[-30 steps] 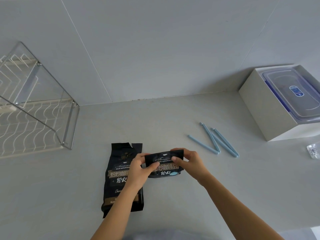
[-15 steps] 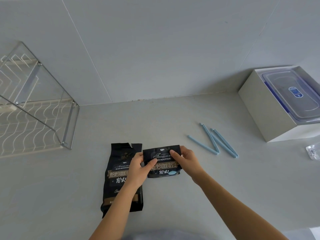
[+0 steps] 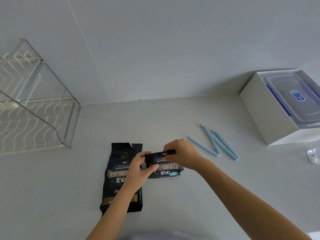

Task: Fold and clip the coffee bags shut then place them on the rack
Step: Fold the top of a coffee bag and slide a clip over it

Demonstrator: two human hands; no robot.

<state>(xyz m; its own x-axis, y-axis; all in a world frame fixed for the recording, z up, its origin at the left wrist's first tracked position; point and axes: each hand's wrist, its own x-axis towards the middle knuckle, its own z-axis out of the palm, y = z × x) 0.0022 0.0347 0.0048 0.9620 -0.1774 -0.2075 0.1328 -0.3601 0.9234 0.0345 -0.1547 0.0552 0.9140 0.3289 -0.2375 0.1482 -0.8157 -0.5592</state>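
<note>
Two black coffee bags lie on the grey counter. The long one (image 3: pixel 119 172) lies flat with its torn top open. To its right is the smaller folded bag (image 3: pixel 166 168), which both hands hold. My left hand (image 3: pixel 138 170) pinches its left edge. My right hand (image 3: pixel 181 153) grips its top edge, where the top is rolled over. Light blue sealing clips (image 3: pixel 214 142) lie loose on the counter just right of my right hand. The wire rack (image 3: pixel 34 104) stands at the far left against the wall.
A white box (image 3: pixel 266 108) holding a clear lidded plastic container (image 3: pixel 294 96) sits at the right, by the wall. A small clear plastic piece (image 3: pixel 314 155) lies at the right edge. A tiled wall runs behind the counter.
The small bag's top has been rolled further down. My right hand moved up onto the folded top edge; my left hand stayed on the left edge.
</note>
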